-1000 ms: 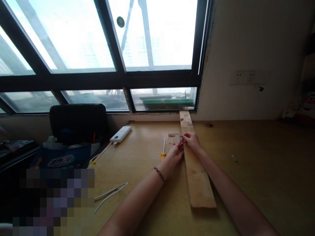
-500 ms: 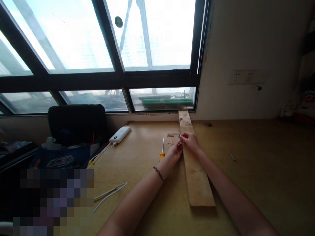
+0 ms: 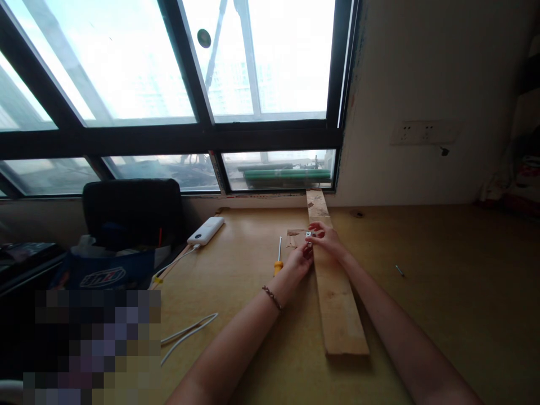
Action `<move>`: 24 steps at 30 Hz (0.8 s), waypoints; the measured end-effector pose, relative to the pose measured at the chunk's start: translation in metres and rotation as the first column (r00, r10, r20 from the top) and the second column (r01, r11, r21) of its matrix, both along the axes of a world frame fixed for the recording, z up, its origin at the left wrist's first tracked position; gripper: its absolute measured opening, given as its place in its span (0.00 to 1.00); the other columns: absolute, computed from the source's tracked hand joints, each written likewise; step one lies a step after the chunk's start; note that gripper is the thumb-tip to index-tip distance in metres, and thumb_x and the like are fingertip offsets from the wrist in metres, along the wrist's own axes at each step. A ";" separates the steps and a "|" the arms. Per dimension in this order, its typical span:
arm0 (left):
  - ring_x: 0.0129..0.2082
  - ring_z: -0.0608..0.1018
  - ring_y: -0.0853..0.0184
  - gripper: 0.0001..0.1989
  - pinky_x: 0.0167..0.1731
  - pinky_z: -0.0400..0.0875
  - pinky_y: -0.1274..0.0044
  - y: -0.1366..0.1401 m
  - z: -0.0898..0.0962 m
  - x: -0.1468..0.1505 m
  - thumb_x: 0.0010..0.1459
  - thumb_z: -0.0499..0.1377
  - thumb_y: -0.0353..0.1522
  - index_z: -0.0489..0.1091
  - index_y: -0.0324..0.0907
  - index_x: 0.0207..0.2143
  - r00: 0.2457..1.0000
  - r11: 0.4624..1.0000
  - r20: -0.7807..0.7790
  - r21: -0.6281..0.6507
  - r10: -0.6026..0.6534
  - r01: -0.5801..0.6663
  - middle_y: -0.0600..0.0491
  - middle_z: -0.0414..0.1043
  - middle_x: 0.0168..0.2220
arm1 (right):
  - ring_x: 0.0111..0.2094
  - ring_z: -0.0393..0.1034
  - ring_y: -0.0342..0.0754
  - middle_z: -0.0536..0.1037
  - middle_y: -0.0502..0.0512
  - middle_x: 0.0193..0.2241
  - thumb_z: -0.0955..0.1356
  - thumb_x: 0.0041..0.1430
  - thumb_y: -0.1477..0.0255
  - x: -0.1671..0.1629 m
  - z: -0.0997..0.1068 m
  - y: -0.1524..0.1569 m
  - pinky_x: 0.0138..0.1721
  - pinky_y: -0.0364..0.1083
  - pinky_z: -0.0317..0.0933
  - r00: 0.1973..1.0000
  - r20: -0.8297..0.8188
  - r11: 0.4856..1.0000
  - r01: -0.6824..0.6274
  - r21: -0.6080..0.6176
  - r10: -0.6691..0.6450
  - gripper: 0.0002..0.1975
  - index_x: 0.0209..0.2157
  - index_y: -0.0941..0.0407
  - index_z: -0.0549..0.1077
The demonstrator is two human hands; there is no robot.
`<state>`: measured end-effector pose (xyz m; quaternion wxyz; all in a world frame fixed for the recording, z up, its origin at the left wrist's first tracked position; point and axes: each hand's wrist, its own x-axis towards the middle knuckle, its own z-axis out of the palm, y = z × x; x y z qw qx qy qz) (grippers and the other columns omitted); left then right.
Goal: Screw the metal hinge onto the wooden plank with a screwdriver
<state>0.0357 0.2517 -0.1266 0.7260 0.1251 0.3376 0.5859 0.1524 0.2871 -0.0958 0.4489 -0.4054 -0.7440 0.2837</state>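
Note:
A long wooden plank [image 3: 340, 306] lies lengthwise on the table, its far end by the window. Over its left edge, my right hand [image 3: 327, 239] pinches a small shiny metal bracket [image 3: 309, 234] with holes in it. Just below and left of the bracket is my left hand [image 3: 300, 260], fingers curled in at the plank's edge; what they hold, if anything, is hidden. A smaller piece of wood [image 3: 294, 238] sticks out left of the plank beside both hands. The screwdriver [image 3: 278, 264], with its yellow handle, lies left of my left hand.
On the right of the table [image 3: 442, 315] lies a small screw-like metal piece [image 3: 399, 270]. A white power bank [image 3: 206, 231] with a white cable [image 3: 189, 332] rests at the left edge. Beyond that edge stand a black chair [image 3: 133, 208] and a blue bag [image 3: 109, 270].
My right hand has turned and shifted slightly, so the bracket's holed face now shows between its fingers. My left hand has stayed nearly in place.

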 end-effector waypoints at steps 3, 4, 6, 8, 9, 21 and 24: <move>0.27 0.72 0.72 0.06 0.39 0.67 0.78 0.000 0.001 0.000 0.54 0.54 0.25 0.68 0.38 0.35 1.000 1.000 -0.003 -0.006 0.020 -0.020 0.51 0.71 0.29 | 0.54 0.57 0.54 0.68 0.58 0.50 0.74 0.36 0.66 0.005 0.001 0.001 0.53 0.51 0.54 0.982 0.178 0.991 -0.088 0.098 0.070 0.36 0.50 0.55 0.64; 0.26 0.72 0.72 0.06 0.38 0.67 0.79 0.000 0.002 0.000 0.55 0.54 0.25 0.68 0.38 0.35 1.000 1.000 -0.004 -0.007 0.025 -0.025 0.51 0.71 0.28 | 0.56 0.54 0.55 0.66 0.59 0.52 0.74 0.34 0.69 0.005 0.000 0.002 0.55 0.53 0.52 0.968 0.243 0.990 -0.097 0.106 0.069 0.39 0.52 0.55 0.63; 0.26 0.72 0.72 0.06 0.37 0.67 0.79 0.000 0.003 0.001 0.55 0.53 0.25 0.68 0.39 0.35 0.999 0.999 -0.003 -0.003 0.033 -0.034 0.52 0.71 0.28 | 0.56 0.53 0.57 0.65 0.61 0.53 0.73 0.34 0.72 0.003 -0.004 0.003 0.56 0.54 0.51 0.942 0.333 0.991 -0.089 0.099 0.051 0.42 0.55 0.57 0.59; 0.27 0.72 0.72 0.06 0.38 0.67 0.78 0.000 0.003 0.002 0.55 0.52 0.25 0.68 0.39 0.34 0.999 0.999 0.003 0.007 0.039 -0.039 0.52 0.71 0.29 | 0.55 0.54 0.57 0.67 0.62 0.51 0.71 0.36 0.74 0.000 -0.008 0.006 0.55 0.54 0.51 0.932 0.362 0.994 -0.066 0.091 0.029 0.42 0.56 0.59 0.57; 0.28 0.72 0.71 0.06 0.39 0.66 0.78 -0.001 0.003 0.002 0.56 0.52 0.25 0.68 0.40 0.33 0.999 0.999 0.004 0.008 0.043 -0.043 0.52 0.71 0.29 | 0.54 0.55 0.57 0.68 0.61 0.50 0.71 0.37 0.73 -0.001 -0.010 0.007 0.55 0.53 0.52 0.933 0.358 0.995 -0.054 0.088 0.019 0.41 0.56 0.59 0.57; 0.24 0.70 0.72 0.06 0.37 0.65 0.78 -0.014 0.020 0.003 0.56 0.55 0.31 0.66 0.40 0.27 0.954 0.971 -0.188 -0.004 0.233 -0.238 0.55 0.66 0.23 | 0.52 0.62 0.55 0.69 0.61 0.48 0.73 0.37 0.67 -0.001 -0.016 0.012 0.52 0.52 0.55 0.971 0.238 0.998 -0.045 0.040 0.034 0.36 0.49 0.57 0.60; 0.27 0.70 0.72 0.06 0.41 0.64 0.78 -0.035 0.041 -0.006 0.55 0.56 0.29 0.66 0.39 0.25 0.906 0.946 -0.272 0.059 0.324 -0.320 0.55 0.66 0.23 | 0.51 0.63 0.56 0.69 0.62 0.48 0.74 0.36 0.68 0.000 -0.020 0.014 0.51 0.52 0.57 0.971 0.237 0.998 -0.051 0.030 0.043 0.36 0.48 0.57 0.60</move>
